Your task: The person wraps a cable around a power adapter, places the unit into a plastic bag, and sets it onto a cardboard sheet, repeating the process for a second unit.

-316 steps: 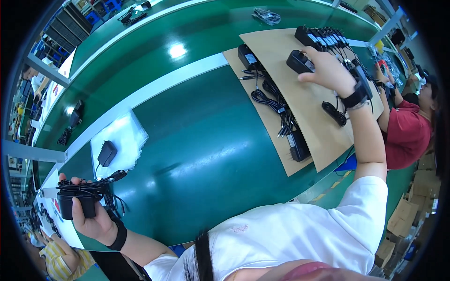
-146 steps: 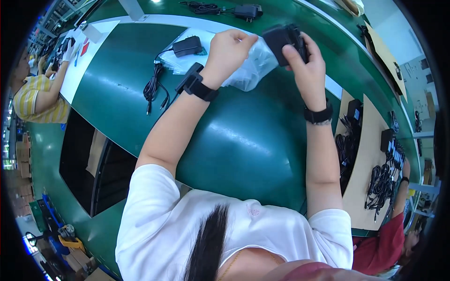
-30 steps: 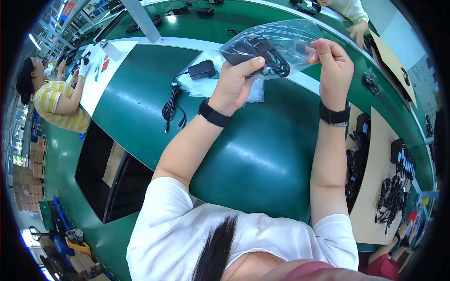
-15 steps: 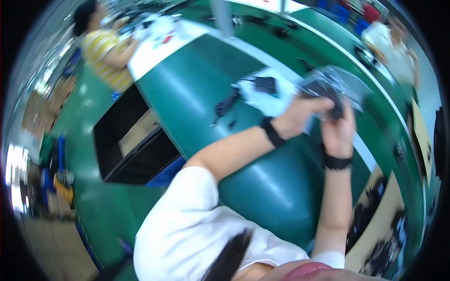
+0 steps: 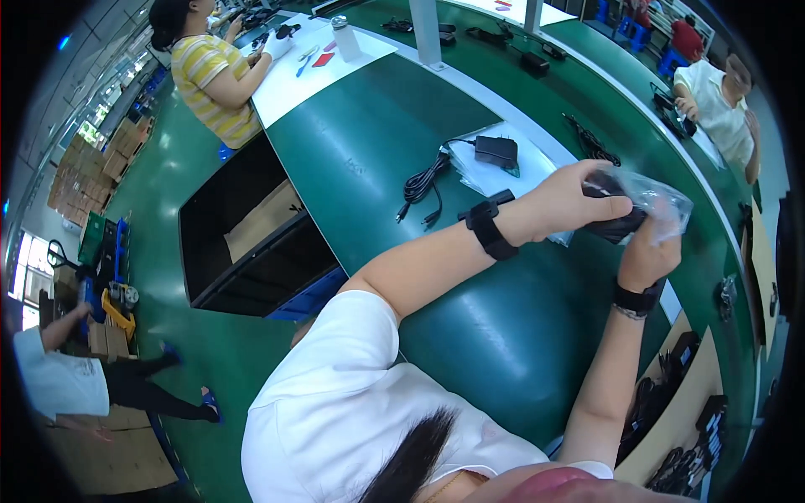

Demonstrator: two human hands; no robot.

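A long green workbench [image 5: 470,327] runs through a busy assembly hall. Above it, the clear plastic bag [image 5: 662,201] with a black power adapter [image 5: 616,225] inside now sits lower and closer in than a second ago, when it was held up high. The left hand [image 5: 570,197] clasps the bagged adapter from above; the right hand [image 5: 650,251] pinches the bag from below. Beyond the grip lie a stack of empty bags [image 5: 495,176] topped by another adapter [image 5: 496,151] and its coiled cord [image 5: 423,186].

Our left hand [image 5: 570,201] and right hand [image 5: 650,251] now closer together at right of frame, clear bag [image 5: 658,201] with black adapter [image 5: 616,225] lower, gripped from both sides
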